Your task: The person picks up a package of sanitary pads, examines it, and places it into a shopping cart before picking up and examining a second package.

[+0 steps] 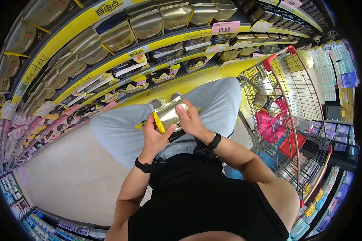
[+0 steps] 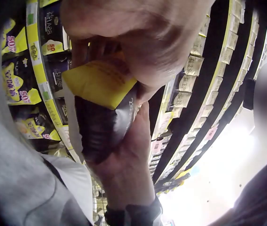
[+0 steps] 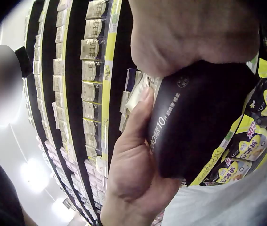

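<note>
Both hands hold a pack of sanitary pads (image 1: 168, 115) over the lap, its shiny gold face turned up. My left hand (image 1: 152, 138) grips the near left end, thumb on the face beside the yellow end. On the other side my right hand (image 1: 192, 122) holds it with the thumb pressed on the gold face. The left wrist view shows the pack's yellow and black end (image 2: 103, 120). In the right wrist view its black side (image 3: 180, 122) carries white print. Yellow and black edges show beneath the hands in the head view, partly hidden.
Shelves of gold packs (image 1: 118, 38) curve across the front, with a pink price tag (image 1: 226, 27) on one edge. A wire shopping cart (image 1: 305, 94) stands at my right, holding a pink bag (image 1: 269, 125) and other goods. Pale floor tiles (image 1: 74, 172) lie at the left.
</note>
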A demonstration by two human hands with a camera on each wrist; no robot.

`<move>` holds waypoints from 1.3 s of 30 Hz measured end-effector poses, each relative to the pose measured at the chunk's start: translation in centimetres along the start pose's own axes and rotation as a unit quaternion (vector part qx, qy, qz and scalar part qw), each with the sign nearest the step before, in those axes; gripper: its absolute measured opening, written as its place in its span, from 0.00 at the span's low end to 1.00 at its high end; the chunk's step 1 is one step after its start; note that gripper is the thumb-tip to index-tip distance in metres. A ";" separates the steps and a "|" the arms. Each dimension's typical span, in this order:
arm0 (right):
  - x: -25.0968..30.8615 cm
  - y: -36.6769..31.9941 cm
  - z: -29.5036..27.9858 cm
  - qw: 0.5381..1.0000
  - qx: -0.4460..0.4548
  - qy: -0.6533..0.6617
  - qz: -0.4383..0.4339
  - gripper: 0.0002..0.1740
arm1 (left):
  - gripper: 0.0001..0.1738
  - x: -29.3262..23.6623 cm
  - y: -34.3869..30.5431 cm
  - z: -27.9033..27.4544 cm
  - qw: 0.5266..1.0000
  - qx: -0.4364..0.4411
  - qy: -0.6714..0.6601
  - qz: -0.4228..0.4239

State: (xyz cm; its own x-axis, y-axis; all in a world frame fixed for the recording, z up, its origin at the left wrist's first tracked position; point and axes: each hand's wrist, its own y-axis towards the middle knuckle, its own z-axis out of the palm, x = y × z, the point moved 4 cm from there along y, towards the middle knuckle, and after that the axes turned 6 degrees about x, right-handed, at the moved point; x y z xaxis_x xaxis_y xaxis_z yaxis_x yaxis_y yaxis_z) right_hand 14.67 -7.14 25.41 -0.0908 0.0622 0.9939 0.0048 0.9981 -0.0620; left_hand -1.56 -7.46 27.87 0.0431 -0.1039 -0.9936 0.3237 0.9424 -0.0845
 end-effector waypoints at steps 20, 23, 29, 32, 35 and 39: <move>-2.3 0.4 0.9 0.962 0.034 0.251 0.101 0.27 | 0.44 -1.1 -0.3 -0.2 0.996 -0.003 0.085 0.039; -1.8 -0.1 1.2 0.789 0.042 0.532 0.305 0.35 | 0.67 -1.9 -0.2 -0.1 0.980 0.057 0.153 0.113; -2.3 -0.1 0.9 0.656 0.211 0.689 0.225 0.40 | 0.72 -3.2 -0.5 1.5 0.960 0.117 0.171 0.188; -0.6 -0.8 1.5 0.654 0.145 0.680 0.299 0.39 | 0.71 -3.4 -0.5 2.0 0.950 0.087 0.222 0.202; -1.8 -1.3 1.9 0.683 0.133 0.630 0.343 0.42 | 0.70 -3.7 -0.6 2.0 0.939 0.052 0.257 0.221; -2.4 -1.9 2.6 0.688 0.168 0.620 0.338 0.44 | 0.69 -3.8 -0.5 1.7 0.937 0.051 0.259 0.228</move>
State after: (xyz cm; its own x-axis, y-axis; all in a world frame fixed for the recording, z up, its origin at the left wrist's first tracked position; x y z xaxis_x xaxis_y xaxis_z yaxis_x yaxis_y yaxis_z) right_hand 12.33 -9.23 22.87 0.7393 0.6728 0.0280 -0.6212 0.6974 -0.3575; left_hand -0.26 -8.11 31.83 -0.2561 0.4954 -0.8300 0.4733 0.8130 0.3392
